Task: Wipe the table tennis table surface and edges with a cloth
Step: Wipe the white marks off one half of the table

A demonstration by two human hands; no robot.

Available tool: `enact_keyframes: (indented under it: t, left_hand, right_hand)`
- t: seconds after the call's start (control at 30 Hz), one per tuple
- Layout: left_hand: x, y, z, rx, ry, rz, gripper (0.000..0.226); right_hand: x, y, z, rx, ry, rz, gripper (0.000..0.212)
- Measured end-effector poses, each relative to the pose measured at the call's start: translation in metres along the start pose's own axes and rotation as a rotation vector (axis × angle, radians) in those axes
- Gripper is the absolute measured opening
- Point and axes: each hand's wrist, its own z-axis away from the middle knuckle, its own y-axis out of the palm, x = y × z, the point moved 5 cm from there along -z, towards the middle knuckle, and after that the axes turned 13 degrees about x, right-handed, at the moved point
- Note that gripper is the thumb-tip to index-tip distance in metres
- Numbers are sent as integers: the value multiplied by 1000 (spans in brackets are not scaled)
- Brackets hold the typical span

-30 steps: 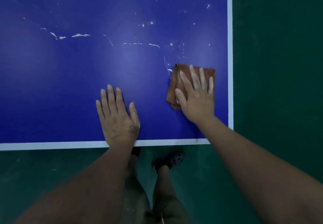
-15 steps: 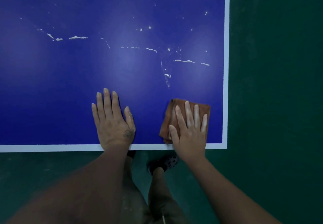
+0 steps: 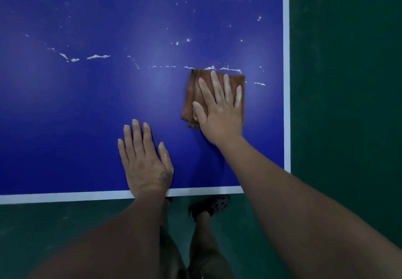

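A folded brown cloth (image 3: 192, 96) is pressed flat against the blue table (image 3: 87, 109) by the right hand (image 3: 219, 109), whose fingers are laid out straight and slightly spread on top of it. The cloth lies near the table's right white edge line (image 3: 286, 72), its far edge touching a broken streak of white residue (image 3: 97, 57) that runs across the surface. The left hand (image 3: 144, 161) is rested palm down on the bare table beside the near white edge, fingers straight. A dark shoe (image 3: 210, 205) is seen on the green floor (image 3: 348, 82) below.
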Motion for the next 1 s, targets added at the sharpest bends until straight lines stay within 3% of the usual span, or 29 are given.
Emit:
enact_keyframes:
  t: [0.13,0.3,0.6,0.8,1.0]
  left_hand:
    - [0,0,-1,17,-6,1,67]
    - [2,3,-2,31,-5,-5,68]
    - [2,3,-2,6,1,-14,67]
    - [-4,-4,2,-3,6,-26,64]
    - [-75,11,27,13,-298,47,79]
  right_hand:
    - [1,26,83,-39,-7,-53,62]
    - [-34,53,176,23,154,-40,63]
    - [-113,15,91,-13,267,-28,65]
    - [-110,19,118,24,162,-25,66]
    - [-121,44,195,70,30,-18,66]
